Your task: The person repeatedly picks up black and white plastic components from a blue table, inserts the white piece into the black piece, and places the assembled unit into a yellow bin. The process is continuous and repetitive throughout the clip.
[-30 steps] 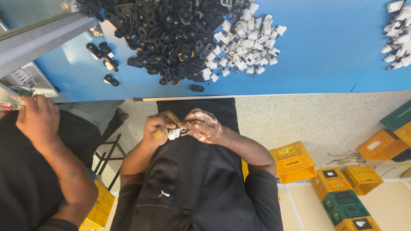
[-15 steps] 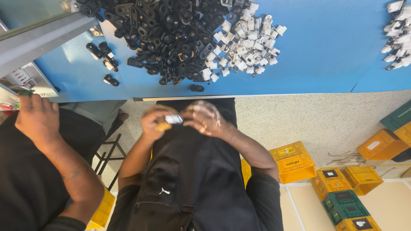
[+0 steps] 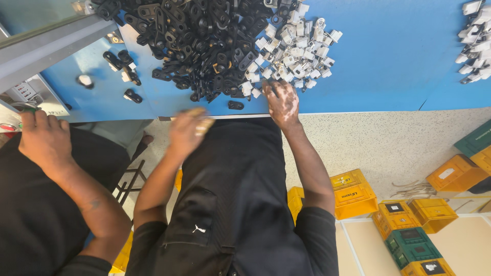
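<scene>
Blue table (image 3: pixel 388 61): carries both heaps.
Black parts heap (image 3: pixel 199 41): left of white clips.
White clips heap (image 3: pixel 296 51): just beyond right hand.
Right hand (image 3: pixel 282 101): nearer, fingers spread on heap's edge, hold unclear.
Left hand (image 3: pixel 188 130): blurred, grip unreadable.

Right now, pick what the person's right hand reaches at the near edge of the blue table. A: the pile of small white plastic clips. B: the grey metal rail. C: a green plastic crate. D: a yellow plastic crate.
A: the right hand lies on the blue table with its fingertips at the near edge of the pile of small white plastic clips, beside the heap of black plastic parts.
</scene>
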